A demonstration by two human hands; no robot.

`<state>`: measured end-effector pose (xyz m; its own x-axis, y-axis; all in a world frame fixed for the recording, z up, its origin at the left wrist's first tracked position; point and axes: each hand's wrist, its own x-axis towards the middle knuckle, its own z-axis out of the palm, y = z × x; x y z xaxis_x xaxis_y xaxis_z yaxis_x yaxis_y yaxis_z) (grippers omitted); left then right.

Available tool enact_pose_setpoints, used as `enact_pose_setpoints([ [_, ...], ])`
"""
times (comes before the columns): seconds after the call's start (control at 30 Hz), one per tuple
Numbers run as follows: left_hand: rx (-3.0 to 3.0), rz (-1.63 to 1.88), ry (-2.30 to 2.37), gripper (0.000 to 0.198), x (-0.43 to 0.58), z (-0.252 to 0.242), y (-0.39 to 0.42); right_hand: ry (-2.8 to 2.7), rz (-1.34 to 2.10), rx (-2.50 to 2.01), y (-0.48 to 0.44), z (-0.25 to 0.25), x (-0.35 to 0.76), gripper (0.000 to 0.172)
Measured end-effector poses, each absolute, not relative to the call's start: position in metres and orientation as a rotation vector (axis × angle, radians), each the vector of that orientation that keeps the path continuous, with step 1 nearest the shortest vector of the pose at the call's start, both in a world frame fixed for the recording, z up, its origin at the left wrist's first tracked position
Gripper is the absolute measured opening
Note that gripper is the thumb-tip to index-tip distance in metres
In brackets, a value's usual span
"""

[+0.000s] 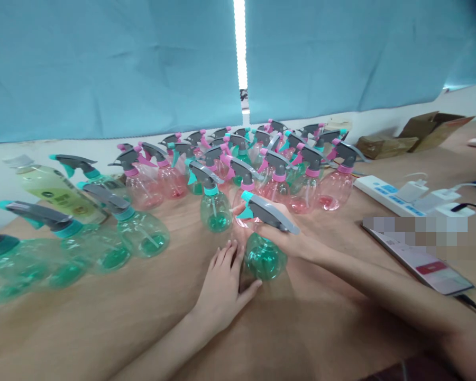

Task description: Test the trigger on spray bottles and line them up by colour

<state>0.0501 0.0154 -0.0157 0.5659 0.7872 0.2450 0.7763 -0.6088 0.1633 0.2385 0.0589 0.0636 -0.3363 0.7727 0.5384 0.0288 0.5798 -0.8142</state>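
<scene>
A green spray bottle (264, 258) with a grey and teal trigger head (269, 211) stands on the wooden table (143, 317) in front of me. My right hand (280, 238) is wrapped round its neck under the trigger head. My left hand (222, 286) lies flat on the table with fingers stretched out, touching the bottle's base on its left side.
Several pink spray bottles (333, 185) and green ones (216, 203) crowd the table behind. More green bottles (143, 233) stand at the left. A white power strip (384, 191), chargers, a printed sheet (424, 262) and cardboard boxes (432, 129) lie at the right. A blue curtain (122, 63) hangs behind.
</scene>
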Motion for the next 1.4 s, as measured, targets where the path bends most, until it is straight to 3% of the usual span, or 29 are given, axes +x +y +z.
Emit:
enact_pose_setpoints([
  [1.4,2.755,0.443,1.368,0.067,0.05,-0.017,0.016,-1.73,0.918,-0.619,0.063,0.053,0.24,0.019],
])
